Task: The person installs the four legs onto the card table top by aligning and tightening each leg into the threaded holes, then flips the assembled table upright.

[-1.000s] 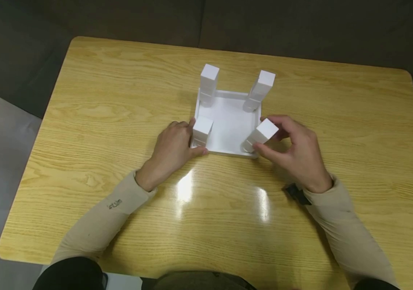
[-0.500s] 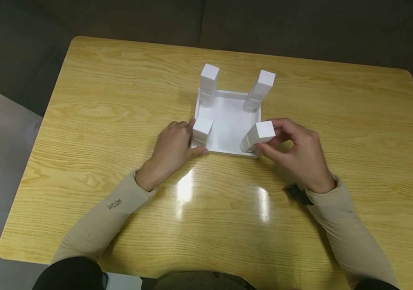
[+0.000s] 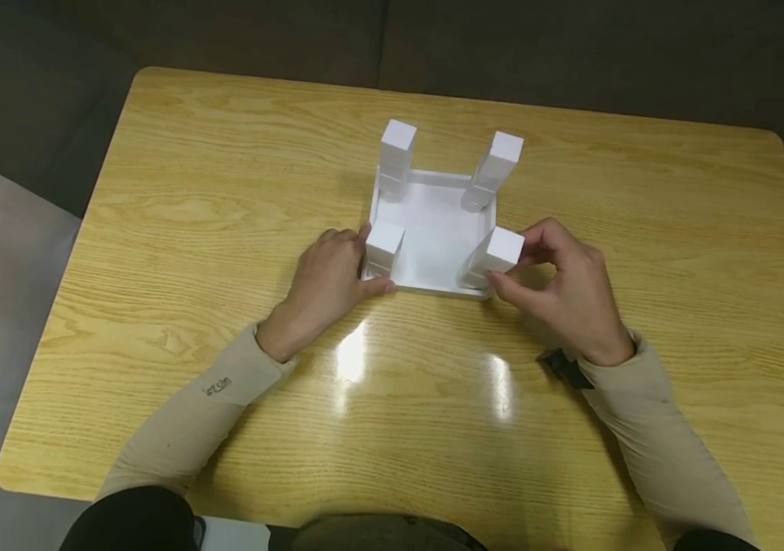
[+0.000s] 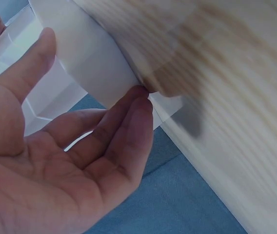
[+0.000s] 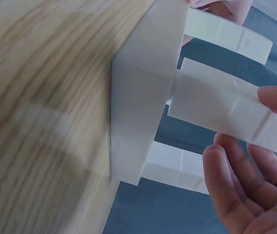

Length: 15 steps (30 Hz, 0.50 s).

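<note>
A small white square tabletop (image 3: 433, 229) with a raised rim lies upside down, legs pointing up. My right hand (image 3: 570, 295) pinches the near right table leg (image 3: 505, 245) between thumb and fingers. In the right wrist view, a narrow neck shows between this leg (image 5: 211, 97) and the tabletop (image 5: 143, 92). My left hand (image 3: 326, 272) holds the near left corner, thumb on the front rim and fingers along the left side. Beside it stands the near left leg (image 3: 385, 239). In the left wrist view, fingertips press the tabletop's edge (image 4: 87, 53).
Two more white legs stand at the far corners, the far left leg (image 3: 398, 149) and the far right leg (image 3: 498, 161). Everything sits on a wooden table (image 3: 226, 176) with rounded corners. A dark partition (image 3: 502, 53) rises behind its far edge.
The near right leg has turned and shifted slightly in my right hand, whose fingers moved with it. My left hand and the tabletop have stayed in place.
</note>
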Tool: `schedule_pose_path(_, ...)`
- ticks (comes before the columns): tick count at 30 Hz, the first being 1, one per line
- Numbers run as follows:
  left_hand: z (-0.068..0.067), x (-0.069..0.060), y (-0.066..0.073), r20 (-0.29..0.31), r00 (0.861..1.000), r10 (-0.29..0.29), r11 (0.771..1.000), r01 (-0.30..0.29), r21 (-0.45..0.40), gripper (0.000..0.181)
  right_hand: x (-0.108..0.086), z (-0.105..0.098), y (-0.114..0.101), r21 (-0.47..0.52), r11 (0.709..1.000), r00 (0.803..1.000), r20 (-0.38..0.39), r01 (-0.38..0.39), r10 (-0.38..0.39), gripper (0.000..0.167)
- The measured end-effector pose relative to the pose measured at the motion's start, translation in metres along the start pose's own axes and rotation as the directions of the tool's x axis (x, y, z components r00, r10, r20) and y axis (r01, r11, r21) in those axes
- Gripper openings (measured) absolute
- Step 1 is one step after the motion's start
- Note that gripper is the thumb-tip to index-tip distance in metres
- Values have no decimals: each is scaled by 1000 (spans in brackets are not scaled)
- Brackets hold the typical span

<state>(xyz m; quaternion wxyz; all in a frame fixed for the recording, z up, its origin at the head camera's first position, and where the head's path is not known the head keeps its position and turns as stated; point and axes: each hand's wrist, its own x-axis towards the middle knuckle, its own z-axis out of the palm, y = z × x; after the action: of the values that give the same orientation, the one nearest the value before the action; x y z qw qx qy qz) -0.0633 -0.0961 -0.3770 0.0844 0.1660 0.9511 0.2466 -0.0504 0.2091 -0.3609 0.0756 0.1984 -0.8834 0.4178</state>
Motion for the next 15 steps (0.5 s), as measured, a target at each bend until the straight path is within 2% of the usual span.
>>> schedule_pose_path(5,-1,0,0,4,1000,-7,1000,7,2,95,0,1,-1,-10,1000,1000,2,-14,14,44)
schedule_pose_path(11,-1,0,1,7,1000,-14,1000,14,-1,96,2,2,-1,2,1000,1000,21,8,-8,62)
schedule_pose_path(15,-1,0,1,6,1000,-15,1000,15,-5,96,3,3,-2,-3,1000,999,24,26,-26,60)
